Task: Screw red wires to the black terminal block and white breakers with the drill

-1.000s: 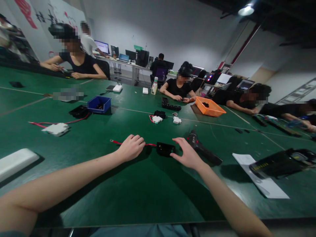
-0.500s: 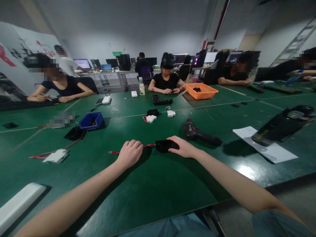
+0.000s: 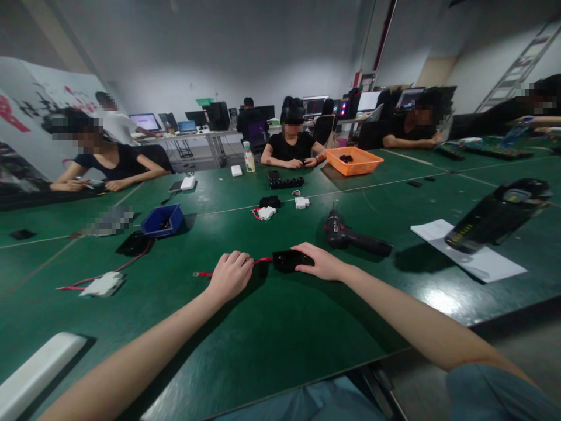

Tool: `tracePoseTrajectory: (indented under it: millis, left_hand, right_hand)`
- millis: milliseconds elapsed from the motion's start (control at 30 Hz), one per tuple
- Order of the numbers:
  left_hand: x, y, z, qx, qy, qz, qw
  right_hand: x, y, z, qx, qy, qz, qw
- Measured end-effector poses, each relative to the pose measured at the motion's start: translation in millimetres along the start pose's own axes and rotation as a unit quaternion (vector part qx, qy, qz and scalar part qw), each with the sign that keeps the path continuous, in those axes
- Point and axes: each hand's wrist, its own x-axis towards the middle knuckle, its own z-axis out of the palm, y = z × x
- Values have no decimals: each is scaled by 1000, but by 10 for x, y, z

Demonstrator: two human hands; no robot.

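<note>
A small black box (image 3: 285,260) with a red wire (image 3: 205,273) running out to its left lies on the green table (image 3: 280,333). My left hand (image 3: 231,275) is curled in a fist over the red wire, just left of the box. My right hand (image 3: 321,264) rests on the right side of the black box, fingers wrapped over its top. A black power screwdriver (image 3: 355,239) lies just behind my right hand.
A blue bin (image 3: 163,220), a white part with red wires (image 3: 101,285), small white and black parts (image 3: 268,209), an orange tray (image 3: 354,161) and a paper sheet under a black device (image 3: 495,219) lie around. Several people sit along the far edge. A white bar (image 3: 37,371) lies near left.
My right hand has moved from beside the black box onto it and closed over it. My left hand stays on the red wire. The view has swung to the right.
</note>
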Motion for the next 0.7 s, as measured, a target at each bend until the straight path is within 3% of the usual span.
tracePoseTrajectory:
  millis: [700]
  left_hand:
    - [-5, 47, -70, 16, -8, -9, 1000]
  right_hand:
    - [-14, -79, -43, -16, -19, 31, 999]
